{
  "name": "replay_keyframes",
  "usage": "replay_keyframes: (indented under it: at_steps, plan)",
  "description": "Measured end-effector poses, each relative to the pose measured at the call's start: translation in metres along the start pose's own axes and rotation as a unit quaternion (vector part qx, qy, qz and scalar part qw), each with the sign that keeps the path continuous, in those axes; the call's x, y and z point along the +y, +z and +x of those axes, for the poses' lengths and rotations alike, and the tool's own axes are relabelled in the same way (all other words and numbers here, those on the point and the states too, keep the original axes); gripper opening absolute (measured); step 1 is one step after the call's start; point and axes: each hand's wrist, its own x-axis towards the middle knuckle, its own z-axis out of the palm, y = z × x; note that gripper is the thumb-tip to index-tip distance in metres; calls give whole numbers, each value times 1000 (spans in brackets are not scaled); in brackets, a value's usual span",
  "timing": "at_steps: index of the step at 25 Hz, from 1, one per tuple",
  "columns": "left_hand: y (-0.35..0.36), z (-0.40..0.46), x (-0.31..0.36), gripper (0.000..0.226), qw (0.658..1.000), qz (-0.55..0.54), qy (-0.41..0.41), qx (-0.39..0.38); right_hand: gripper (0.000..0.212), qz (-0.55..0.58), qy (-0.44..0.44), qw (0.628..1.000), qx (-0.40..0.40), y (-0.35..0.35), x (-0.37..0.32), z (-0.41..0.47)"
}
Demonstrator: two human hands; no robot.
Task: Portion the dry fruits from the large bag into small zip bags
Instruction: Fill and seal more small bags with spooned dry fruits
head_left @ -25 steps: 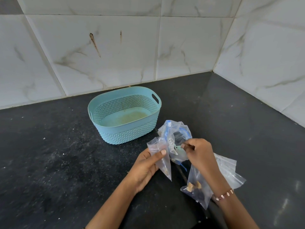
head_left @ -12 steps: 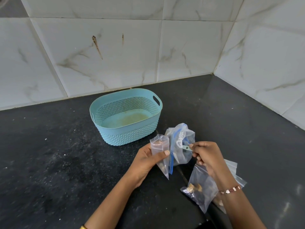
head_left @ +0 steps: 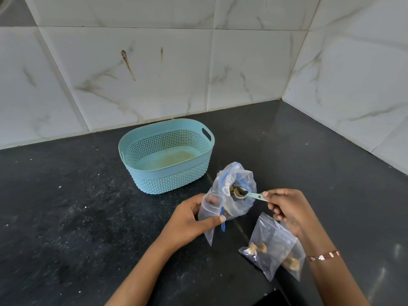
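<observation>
- Nearest us, two filled small bags (head_left: 268,246) lie on the black counter (head_left: 66,217), one overlapping the other, just under the right wrist; pale nuts show in the front one.
- One bracelet (head_left: 323,255) sits on that right wrist.
- Right hand (head_left: 284,208) pinches the handle of one small light-blue spoon (head_left: 250,194), fingers curled round it.
- The spoon's bowl sits at the mouth of the large bag (head_left: 237,191), loaded with a few dark and tan pieces of dry fruit (head_left: 237,191).
- Left hand (head_left: 189,219) grips a third small bag (head_left: 208,208), thumb across its front, holding it upright and touching the large bag's left side.
- That third small bag looks nearly empty; a dark speck or two near its top, hard to tell what.
- The one large bag stands open between the two hands, blue zip strip (head_left: 223,221) trailing down.
- Farther back, one light-blue basket (head_left: 166,156) sits on the counter, just beyond the large bag.
- Behind it all, white marbled wall tiles (head_left: 154,74) meet in the corner.
</observation>
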Motion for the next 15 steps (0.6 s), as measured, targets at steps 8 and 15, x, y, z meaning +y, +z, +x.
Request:
replay_keyframes:
  at_steps: [8, 15]
  plan:
    - [8, -7, -5, 40, 999, 49, 11, 9, 11, 30, -47, 998, -23, -13, -18, -32]
    - [9, -3, -5, 33, 999, 44, 16, 17, 11, -225, -384, 891, 92, 30, -7, -72]
